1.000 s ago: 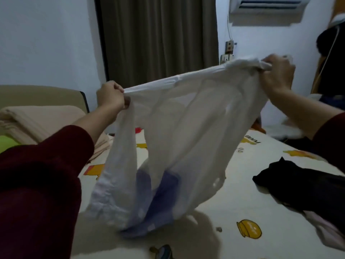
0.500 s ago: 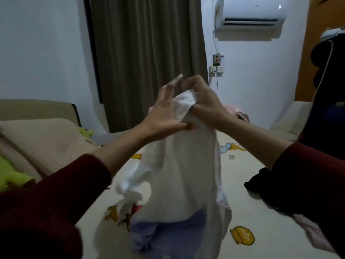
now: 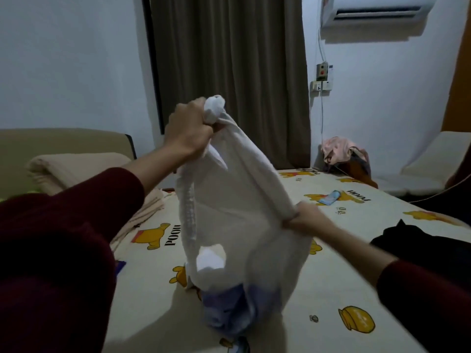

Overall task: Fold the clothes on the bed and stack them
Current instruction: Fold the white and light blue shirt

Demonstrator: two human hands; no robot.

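Left hand [image 3: 190, 128] up high, fingers [image 3: 204, 124] curled tight round a bunched end of the white garment [image 3: 237, 212]. Right hand [image 3: 309, 220] lower and to the right, fingers pinching the garment's rolled edge. Garment hangs between both hands above the bed [image 3: 318, 296]; its bluish lower end [image 3: 229, 309] sags down to the sheet, though I can't tell if it touches. Sheet is cream with yellow bear prints. Black clothing [image 3: 418, 248] lies on the bed's right side, apart from the white one. Folded beige blanket [image 3: 76, 169] at the left. Pink and orange clothes pile [image 3: 344, 154] at the far corner by the wall. Dark curtain [image 3: 229, 72] behind.
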